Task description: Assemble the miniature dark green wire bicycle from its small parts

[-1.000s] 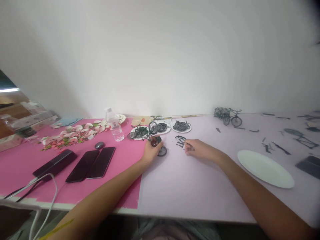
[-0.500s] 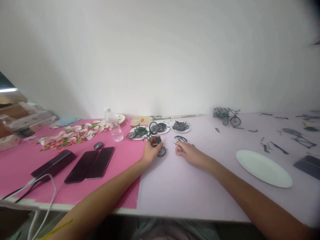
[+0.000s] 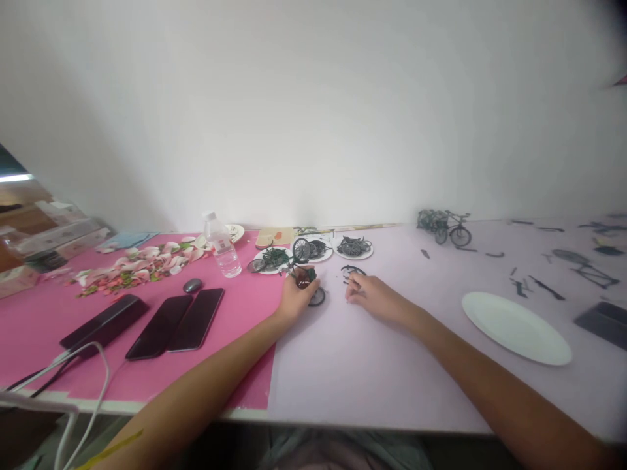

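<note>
Left hand has its fingers closed round a half-built bike, mid-surface at the pink/lilac seam, one wheel up, one wheel touching the surface. Right hand is just beside it, fingers curled onto the loose parts; can't tell if it is pinching anything. Three part plates sit just behind. Bottle and phones left, empty plate well right.
</note>
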`<action>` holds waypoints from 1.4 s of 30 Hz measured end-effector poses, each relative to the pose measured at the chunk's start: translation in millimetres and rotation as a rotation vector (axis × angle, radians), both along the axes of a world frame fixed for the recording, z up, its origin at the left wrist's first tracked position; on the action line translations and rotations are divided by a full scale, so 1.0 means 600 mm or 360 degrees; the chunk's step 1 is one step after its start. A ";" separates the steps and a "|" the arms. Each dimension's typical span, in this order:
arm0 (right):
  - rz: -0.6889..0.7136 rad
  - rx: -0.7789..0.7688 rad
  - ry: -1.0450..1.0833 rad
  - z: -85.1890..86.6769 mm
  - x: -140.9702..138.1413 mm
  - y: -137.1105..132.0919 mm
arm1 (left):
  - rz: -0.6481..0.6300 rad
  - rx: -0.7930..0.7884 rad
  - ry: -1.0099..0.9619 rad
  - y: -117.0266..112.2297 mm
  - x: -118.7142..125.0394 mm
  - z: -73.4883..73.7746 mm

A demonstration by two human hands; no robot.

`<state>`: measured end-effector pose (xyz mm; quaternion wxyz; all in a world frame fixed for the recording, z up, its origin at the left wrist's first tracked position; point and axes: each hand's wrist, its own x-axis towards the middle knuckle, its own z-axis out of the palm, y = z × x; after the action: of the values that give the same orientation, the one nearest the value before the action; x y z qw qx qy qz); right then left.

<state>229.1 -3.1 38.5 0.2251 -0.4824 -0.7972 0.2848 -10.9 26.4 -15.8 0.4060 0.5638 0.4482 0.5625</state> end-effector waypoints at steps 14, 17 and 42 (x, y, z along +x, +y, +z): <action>-0.0012 0.0154 -0.0237 0.000 -0.014 -0.011 | -0.0050 -0.0013 -0.0007 -0.003 0.001 0.005; -0.0014 0.0107 -0.0185 -0.004 -0.013 -0.012 | -0.0067 -0.0014 -0.0005 -0.005 0.001 0.007; -0.0190 0.0542 0.0574 -0.026 -0.039 -0.005 | -0.0990 -0.0516 -0.0606 -0.041 0.017 0.026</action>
<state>205.9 -6.1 22.8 0.4581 -0.4251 -0.7507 0.2142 -0.9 2.0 -0.2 0.7166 0.4868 0.2557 0.4291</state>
